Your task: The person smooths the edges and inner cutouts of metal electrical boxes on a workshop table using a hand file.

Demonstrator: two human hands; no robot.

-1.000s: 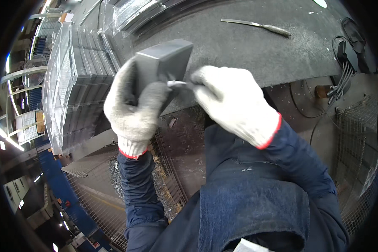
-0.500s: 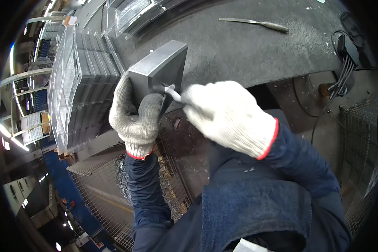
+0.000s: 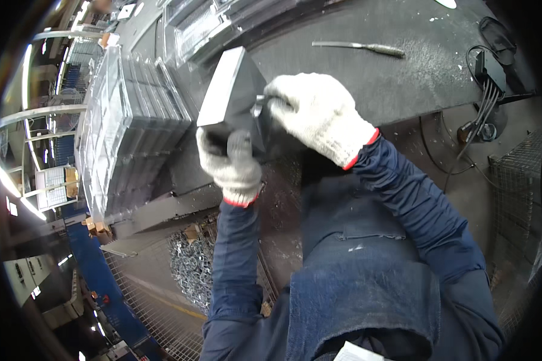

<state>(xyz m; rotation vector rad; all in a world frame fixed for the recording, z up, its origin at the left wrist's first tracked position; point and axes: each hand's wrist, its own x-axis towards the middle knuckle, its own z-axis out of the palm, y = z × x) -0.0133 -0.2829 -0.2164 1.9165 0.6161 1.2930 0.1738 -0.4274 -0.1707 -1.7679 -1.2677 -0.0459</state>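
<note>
My left hand (image 3: 232, 165), in a white knit glove with a red cuff, is closed on the lower end of a grey metal box (image 3: 223, 90). The box is held up tilted, its bright narrow side turned toward the left. Beside the box's right side, my gloved right hand (image 3: 319, 111) is closed in a pinch around a small hand tool (image 3: 257, 107). Only a short shiny bit of the tool shows at the box; the glove hides the rest, so its exact kind cannot be told.
A stack of grey trays or panels in clear plastic (image 3: 138, 114) stands left of the box. More clear-wrapped pieces (image 3: 199, 27) lie at the back. A file with a handle (image 3: 367, 47) rests on the dark workbench (image 3: 319, 63). A wire basket of metal pieces (image 3: 193, 268) is below; cables (image 3: 482, 111) hang right.
Both hands have moved up and further over the bench with the box and tool. The box has turned, showing its bright narrow side more upright. The view has shifted slightly.
</note>
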